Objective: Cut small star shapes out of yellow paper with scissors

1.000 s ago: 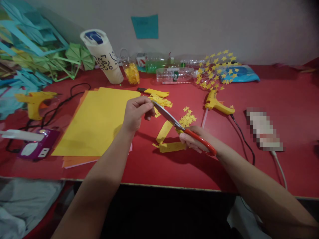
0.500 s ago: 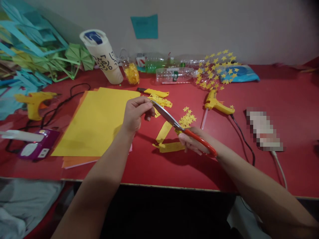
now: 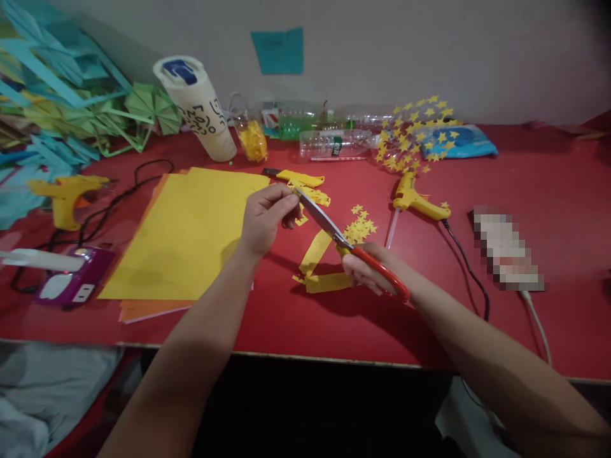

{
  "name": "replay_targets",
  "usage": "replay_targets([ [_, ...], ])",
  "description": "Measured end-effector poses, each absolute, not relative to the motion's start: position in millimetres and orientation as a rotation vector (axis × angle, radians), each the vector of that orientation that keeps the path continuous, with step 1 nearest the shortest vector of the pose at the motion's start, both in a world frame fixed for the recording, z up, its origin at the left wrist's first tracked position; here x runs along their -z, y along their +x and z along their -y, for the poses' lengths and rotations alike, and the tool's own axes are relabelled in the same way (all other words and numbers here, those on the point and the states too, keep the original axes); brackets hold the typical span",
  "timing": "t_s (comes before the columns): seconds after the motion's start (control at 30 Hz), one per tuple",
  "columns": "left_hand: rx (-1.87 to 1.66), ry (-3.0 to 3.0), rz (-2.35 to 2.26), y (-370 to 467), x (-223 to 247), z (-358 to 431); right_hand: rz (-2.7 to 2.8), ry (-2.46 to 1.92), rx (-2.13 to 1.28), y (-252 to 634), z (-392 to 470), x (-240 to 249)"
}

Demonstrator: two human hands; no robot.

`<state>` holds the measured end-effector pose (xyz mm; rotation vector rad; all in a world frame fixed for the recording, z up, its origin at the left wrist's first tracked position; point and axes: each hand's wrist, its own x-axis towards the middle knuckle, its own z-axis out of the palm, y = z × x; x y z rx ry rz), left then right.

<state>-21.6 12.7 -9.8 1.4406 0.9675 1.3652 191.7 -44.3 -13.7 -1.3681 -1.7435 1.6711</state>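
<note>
My right hand (image 3: 365, 270) is closed around the red handles of a pair of scissors (image 3: 329, 226), with the blades nearly together and angled up to the left. Thumb and finger of my left hand (image 3: 270, 213) pinch a small piece of yellow paper (image 3: 296, 191) at the blade tips; most of it is hidden by the fingers. Beneath the scissors lie yellow paper strips (image 3: 315, 252), one reaching towards my right hand. Cut yellow paper stars (image 3: 360, 228) are heaped just beyond that hand. Past my left fingertips are cut paper scraps (image 3: 317, 196) and a yellow-handled cutter (image 3: 301, 179).
Yellow sheets (image 3: 191, 235) lie stacked over orange ones at left. Glue guns (image 3: 67, 197) with cords rest on both sides, near a purple power socket (image 3: 76, 280) and a phone (image 3: 508, 248). A tumbler (image 3: 200, 114), plastic bottles (image 3: 334, 143) and a star-covered ball (image 3: 405, 137) line the back.
My left hand has shifted slightly right, along with the pinched piece. The scissor handles have drawn a little left and closer together.
</note>
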Motion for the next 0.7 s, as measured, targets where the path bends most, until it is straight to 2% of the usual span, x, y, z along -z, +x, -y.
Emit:
replay_targets([
  [0.7, -1.449, 1.469, -1.003, -11.9, 13.5, -9.6, 1.648, -1.383, -1.677, 182.4, 54.2, 6.6],
])
